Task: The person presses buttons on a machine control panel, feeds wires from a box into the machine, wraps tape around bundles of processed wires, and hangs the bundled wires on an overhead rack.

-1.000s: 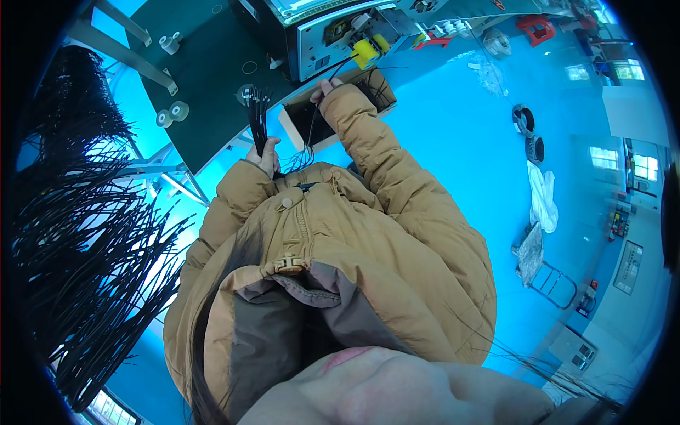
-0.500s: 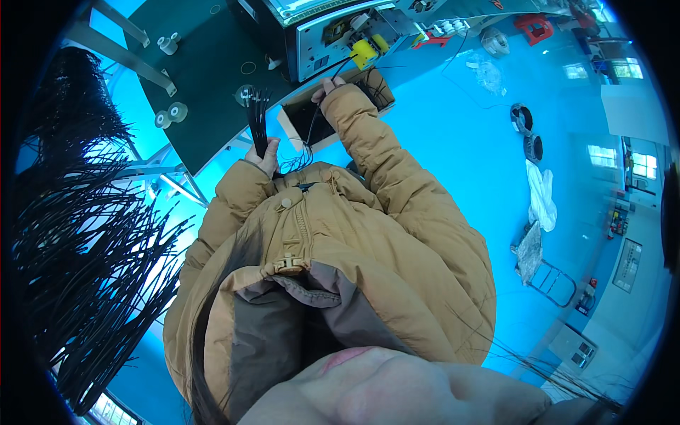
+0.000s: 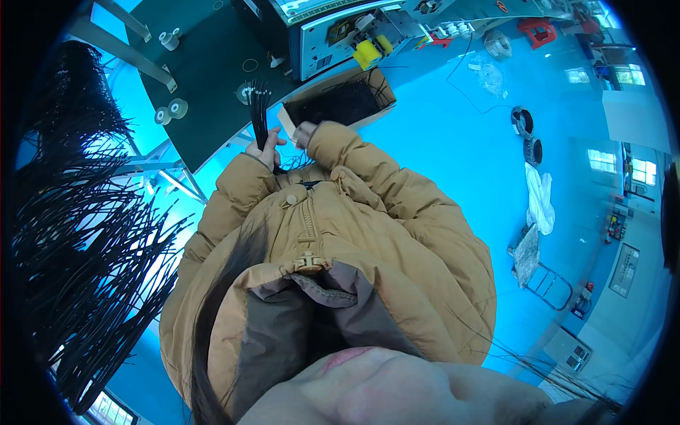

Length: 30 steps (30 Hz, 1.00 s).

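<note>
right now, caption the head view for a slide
Left hand grips a bundle of black strands; right hand, blurred, near an open box.

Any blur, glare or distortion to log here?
Head view: the right hand looks smeared, probably by motion, while the left hand is clearer; head view: a window at far right looks washed out; head view: black corners and fisheye bending toward the rim.

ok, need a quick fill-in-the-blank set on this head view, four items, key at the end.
1. The left hand holds a bundle of strands coloured ____.
2. The open box with dark strands inside is made of ____.
3. The two rounded parts at the front of the machine are coloured ____.
4. The floor to the right of the person is coloured ____.

Missing words: black; cardboard; yellow; blue.
</note>
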### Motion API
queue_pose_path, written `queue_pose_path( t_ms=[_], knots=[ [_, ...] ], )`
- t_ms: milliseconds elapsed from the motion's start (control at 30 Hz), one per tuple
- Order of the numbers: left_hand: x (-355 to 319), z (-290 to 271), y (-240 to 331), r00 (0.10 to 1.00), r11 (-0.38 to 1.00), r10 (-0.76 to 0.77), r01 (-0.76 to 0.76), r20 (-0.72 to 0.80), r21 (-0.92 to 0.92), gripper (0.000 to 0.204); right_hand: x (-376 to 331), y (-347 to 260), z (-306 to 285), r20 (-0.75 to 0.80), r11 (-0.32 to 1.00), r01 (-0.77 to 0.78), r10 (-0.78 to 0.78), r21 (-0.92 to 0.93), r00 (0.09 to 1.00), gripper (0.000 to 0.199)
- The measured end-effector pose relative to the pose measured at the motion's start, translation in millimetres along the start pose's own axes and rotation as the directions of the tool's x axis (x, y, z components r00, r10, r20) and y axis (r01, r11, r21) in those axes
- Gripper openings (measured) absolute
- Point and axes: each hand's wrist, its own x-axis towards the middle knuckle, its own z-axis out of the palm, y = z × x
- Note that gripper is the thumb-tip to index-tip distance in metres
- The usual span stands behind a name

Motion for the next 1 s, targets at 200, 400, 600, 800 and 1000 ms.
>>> queue_pose_path(
  t_ms=[200, 400, 600, 800, 1000],
  knots=[
    [1.5, -5.4, 5.9, 1.0, 0.999, -0.021, 0.021, -0.005, -0.048, 0.038, 17.4, -33.5, -18.9, 0.205, 0.962, -0.068, 0.012, 0.264, 0.979, 0.022],
    [9.1, -3.1, -7.0, 0.993, 0.998, -0.056, 0.052, 0.104, 0.044, 0.04, 12.7, -26.6, -41.9, 0.52, 0.864, -0.402, 0.203, 0.303, 0.829, 0.032],
    [4.5, -15.7, -33.5, 0.979, 0.979, 0.204, -0.204, 0.003, 0.02, 0.038, 27.1, 50.1, 34.9, 0.455, -0.197, -0.437, 0.628, 0.878, 0.631, 0.041],
    [-7.8, -11.7, -10.8, 0.994, 0.998, 0.008, -0.001, 0.105, -0.066, 0.034, 49.5, 90.6, 29.0, 0.323, -0.427, -0.001, 0.682, 0.904, 0.656, 0.033],
    [-5.6, -11.6, -12.5, 0.998, 0.997, -0.015, 0.019, 0.066, -0.068, 0.034, 54.8, 89.0, 27.8, 0.299, -0.407, 0.058, 0.754, 0.911, 0.585, 0.023]
  ],
)
